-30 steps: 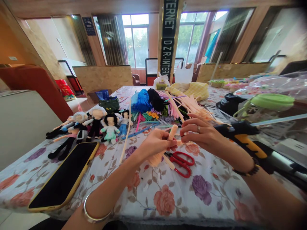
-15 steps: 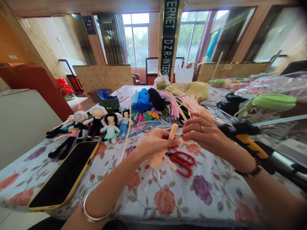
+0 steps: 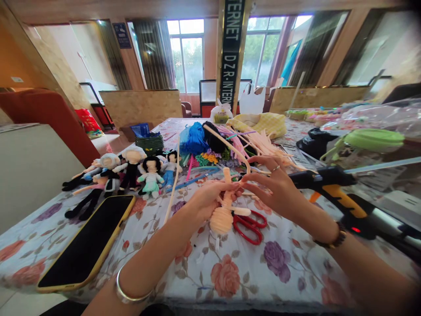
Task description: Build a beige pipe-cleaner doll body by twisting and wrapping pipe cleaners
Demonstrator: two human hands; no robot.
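Note:
My left hand (image 3: 212,198) is closed on a peach doll body (image 3: 221,220) made of wound pipe cleaner, its round head hanging down toward me. A short wrapped limb (image 3: 226,175) sticks up past my fingers, and a pale stub (image 3: 241,211) points right. My right hand (image 3: 271,186) pinches a long peach pipe cleaner (image 3: 225,141) close to the left fingertips; its free end slants up and left. Just beneath the doll body lie red-handled scissors (image 3: 251,228), their blades hidden.
Finished dolls (image 3: 151,175) lie at left behind a phone (image 3: 88,245) in a yellow case. Bundles of coloured pipe cleaners (image 3: 197,138) stretch across the back. To the right rests a glue gun (image 3: 338,193), beside a jar with a green lid (image 3: 375,138).
The doll body has swung so its round head shows more fully. My right hand has shifted slightly left and lower, and the long pipe cleaner now leans further left.

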